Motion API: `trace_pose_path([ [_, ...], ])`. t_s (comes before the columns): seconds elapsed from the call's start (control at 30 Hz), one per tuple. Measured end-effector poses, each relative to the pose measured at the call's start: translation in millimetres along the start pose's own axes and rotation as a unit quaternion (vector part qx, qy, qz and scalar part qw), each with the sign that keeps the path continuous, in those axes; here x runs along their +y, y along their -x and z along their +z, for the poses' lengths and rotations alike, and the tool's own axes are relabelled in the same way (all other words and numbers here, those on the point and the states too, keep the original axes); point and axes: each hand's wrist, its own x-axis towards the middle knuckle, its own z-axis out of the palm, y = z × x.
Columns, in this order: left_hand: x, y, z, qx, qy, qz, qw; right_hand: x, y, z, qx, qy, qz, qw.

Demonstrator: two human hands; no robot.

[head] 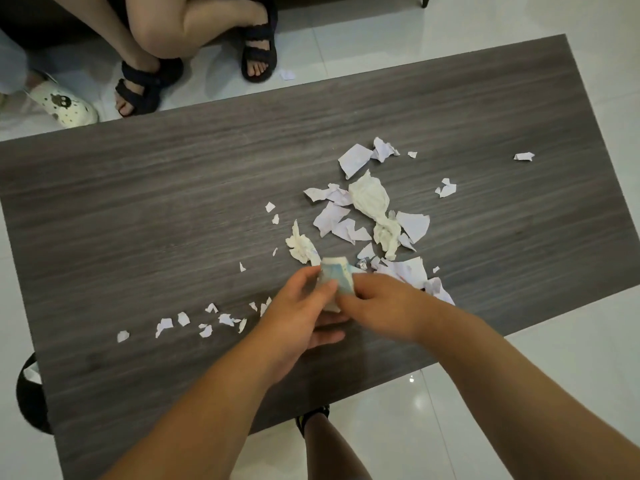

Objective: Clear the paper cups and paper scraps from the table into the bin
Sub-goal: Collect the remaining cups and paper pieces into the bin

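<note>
A crushed paper cup [335, 276] with a pale blue-green print is pinched between my left hand [303, 315] and my right hand [382, 306] just above the dark wood table [173, 209]. Both hands grip it from opposite sides. Torn white paper scraps [346, 223] lie heaped beyond my hands. Among them are a crumpled tissue wad [370, 197] and a smaller wad [300, 245]. A trail of small scraps [194, 322] runs left of my left hand. Single scraps [523, 156] lie at the far right.
A black bin [31, 396] lined with a bag stands on the floor past the table's near left edge. Two seated people's feet [152, 84] in sandals and a white clog [62, 105] rest beyond the far edge. One scrap [287, 74] lies on the white tiles.
</note>
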Motion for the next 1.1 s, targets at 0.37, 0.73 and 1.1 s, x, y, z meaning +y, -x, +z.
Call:
trace_pose_path([
  [0.37,-19.4,-1.9,-66.0,0.207,-0.009,0.042,0.977,35.2,-83.5,-65.9,0.306,-0.106,0.229,0.918],
  [0.73,-36.0,10.2,-103.3,0.175,-0.049,0.046,0.982,-17.0,-123.9,-26.5,0.187,0.091,0.188,0.96],
  [1.1,-34.5,42.5,-146.4,0.192,-0.03,0.047,0.98,-43.7,-113.3,69.4,0.141,0.163,0.174,0.961],
])
